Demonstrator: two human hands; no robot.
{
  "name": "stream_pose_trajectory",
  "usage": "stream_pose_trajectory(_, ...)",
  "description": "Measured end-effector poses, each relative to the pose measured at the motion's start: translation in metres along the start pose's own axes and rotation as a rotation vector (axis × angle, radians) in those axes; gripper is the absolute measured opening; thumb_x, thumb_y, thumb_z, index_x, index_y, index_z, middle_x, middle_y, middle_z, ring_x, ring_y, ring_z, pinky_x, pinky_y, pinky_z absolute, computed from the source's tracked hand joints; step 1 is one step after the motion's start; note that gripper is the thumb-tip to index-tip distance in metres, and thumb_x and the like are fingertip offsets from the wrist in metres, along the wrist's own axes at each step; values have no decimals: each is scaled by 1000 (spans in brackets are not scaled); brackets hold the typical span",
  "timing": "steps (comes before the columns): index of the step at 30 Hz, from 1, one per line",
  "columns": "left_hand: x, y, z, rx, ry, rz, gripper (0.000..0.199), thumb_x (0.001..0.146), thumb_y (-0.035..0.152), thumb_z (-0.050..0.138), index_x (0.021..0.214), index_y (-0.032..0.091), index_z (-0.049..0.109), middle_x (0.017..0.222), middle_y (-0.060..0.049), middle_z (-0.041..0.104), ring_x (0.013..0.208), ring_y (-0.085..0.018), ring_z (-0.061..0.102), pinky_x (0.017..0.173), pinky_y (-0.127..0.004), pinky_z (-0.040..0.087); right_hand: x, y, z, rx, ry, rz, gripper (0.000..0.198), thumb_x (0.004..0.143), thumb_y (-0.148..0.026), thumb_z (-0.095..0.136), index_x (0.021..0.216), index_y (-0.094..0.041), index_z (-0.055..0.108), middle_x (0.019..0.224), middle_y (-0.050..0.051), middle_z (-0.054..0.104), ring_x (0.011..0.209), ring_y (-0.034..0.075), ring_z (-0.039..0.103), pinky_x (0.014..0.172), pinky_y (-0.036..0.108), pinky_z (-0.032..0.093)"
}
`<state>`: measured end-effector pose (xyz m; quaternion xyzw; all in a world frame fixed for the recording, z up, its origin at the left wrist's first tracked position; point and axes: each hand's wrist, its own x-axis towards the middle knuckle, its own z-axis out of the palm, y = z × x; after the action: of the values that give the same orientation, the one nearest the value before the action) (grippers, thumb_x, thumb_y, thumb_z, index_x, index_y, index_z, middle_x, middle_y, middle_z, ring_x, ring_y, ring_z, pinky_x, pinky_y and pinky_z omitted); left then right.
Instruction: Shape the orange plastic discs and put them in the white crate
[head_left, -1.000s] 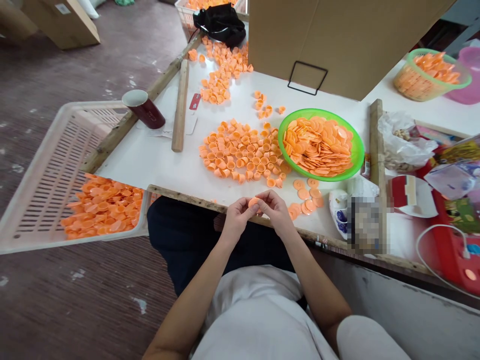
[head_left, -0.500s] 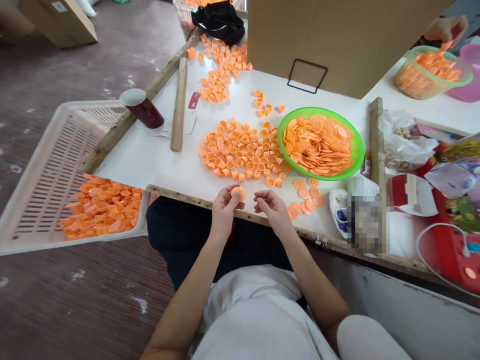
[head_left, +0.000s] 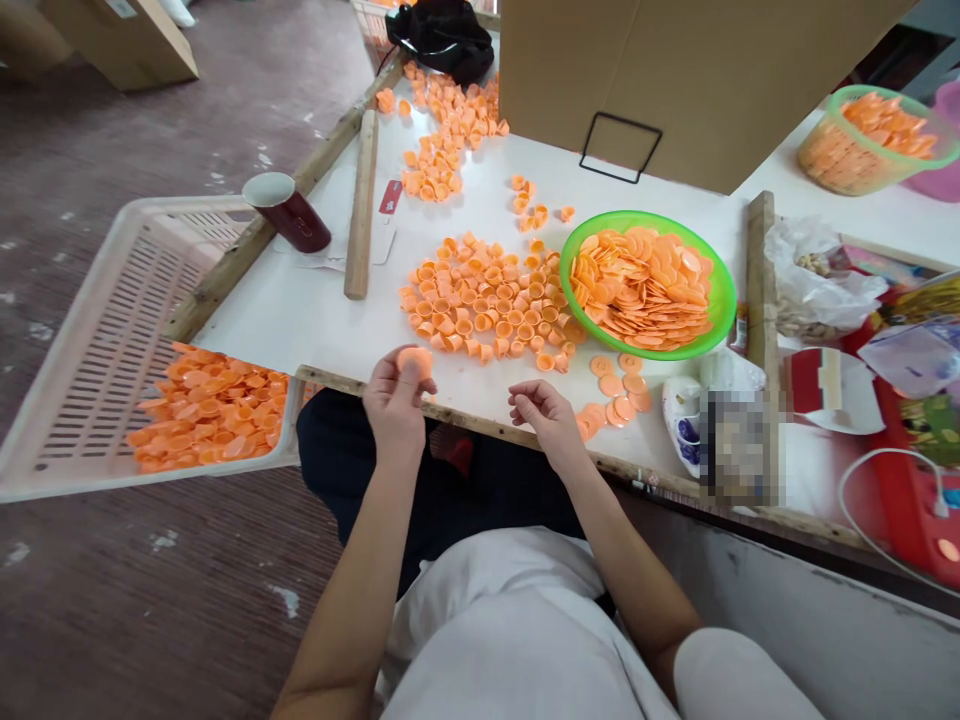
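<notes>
My left hand point(head_left: 396, 415), at the table's front edge, is closed on a round orange plastic piece point(head_left: 415, 362); the fingers partly cover it. Further right, my right hand point(head_left: 546, 418) hovers over the edge with its fingers loosely curled and apart, nothing visible in them. Just beyond both hands lies a spread of small orange plastic cups point(head_left: 480, 295). Flat orange discs point(head_left: 611, 385) lie loose to the right of my right hand. Behind them, a green bowl point(head_left: 729, 318) holds a heap of such discs point(head_left: 645, 285).
A pale plastic basket point(head_left: 82, 330) with orange pieces point(head_left: 210, 415) stands at the left, below table height. A dark red mug point(head_left: 296, 222) and a wooden strip point(head_left: 361, 205) are on the left side. A large cardboard box point(head_left: 675, 90) blocks the back. Wooden rails edge the table.
My left hand has moved left, away from my right hand, carrying the orange piece. My right hand has stayed about where it was. Another person's hand has left the far right tub.
</notes>
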<state>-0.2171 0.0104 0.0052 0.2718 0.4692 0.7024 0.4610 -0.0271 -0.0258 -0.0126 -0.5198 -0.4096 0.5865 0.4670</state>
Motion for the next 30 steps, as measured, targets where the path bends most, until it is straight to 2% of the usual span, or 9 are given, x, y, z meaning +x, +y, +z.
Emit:
stream_pose_trajectory(2,-14,8,9,86,-182,-55,35,71,42,76,92,16,67,76,-2,64,54,-8,55,52,-20,46,0,-1,0,7,0,-11,33,78,-50,66,92,-20,62,81,2,63,69,13,60,66,29,53)
stream_pose_trajectory(5,-35,2,14,178,-405,-135,36,73,38,75,101,17,67,82,-4,66,67,-13,62,64,-24,51,-2,-3,-2,36,-52,-73,36,79,-51,65,101,-22,61,91,3,63,71,13,60,68,30,52)
stream_pose_trajectory(7,-42,-8,12,210,-492,-140,35,73,33,75,103,18,66,88,-4,66,75,-15,64,70,-26,52,-5,-5,-2,31,-115,-143,40,78,-50,68,107,-24,60,98,4,62,76,14,60,71,31,52)
stream_pose_trajectory(10,-47,-18,6,252,-582,-125,28,75,28,73,99,17,64,92,-5,66,82,-16,64,73,-26,51,-10,-9,0,-62,-119,-254,33,79,-46,69,102,-24,61,96,3,61,80,16,60,74,32,52)
stream_pose_trajectory(16,-49,-19,6,334,-591,-14,19,77,25,70,94,18,64,90,-5,65,83,-18,63,76,-28,50,-15,-14,6,-377,15,-534,19,89,-41,57,94,-23,60,91,5,56,84,19,56,74,33,50)
stream_pose_trajectory(18,-51,-19,7,356,-549,-22,19,76,25,70,93,18,64,89,-4,65,82,-18,62,74,-27,50,-14,-14,7,-410,12,-523,18,90,-40,55,92,-22,58,90,5,56,85,19,56,75,34,50)
stream_pose_trajectory(22,-54,-21,5,339,-479,-78,17,76,23,68,92,18,64,84,-2,65,76,-15,62,69,-25,50,-10,-12,10,-347,-80,-350,18,90,-40,55,94,-23,56,91,5,58,84,18,59,76,33,51)
stream_pose_trajectory(24,-55,-21,3,370,-478,-61,15,77,23,67,91,18,64,84,-2,65,75,-15,62,67,-24,49,-10,-9,12,-304,-100,-323,18,90,-40,54,98,-23,56,93,4,59,84,18,59,75,33,50)
stream_pose_trajectory(30,-69,-9,2,504,-501,70,18,79,26,69,95,20,64,86,-4,64,75,-17,62,71,-28,50,-21,-14,12,-337,-28,-498,21,94,-41,48,92,-22,58,86,4,55,81,19,55,72,34,47)
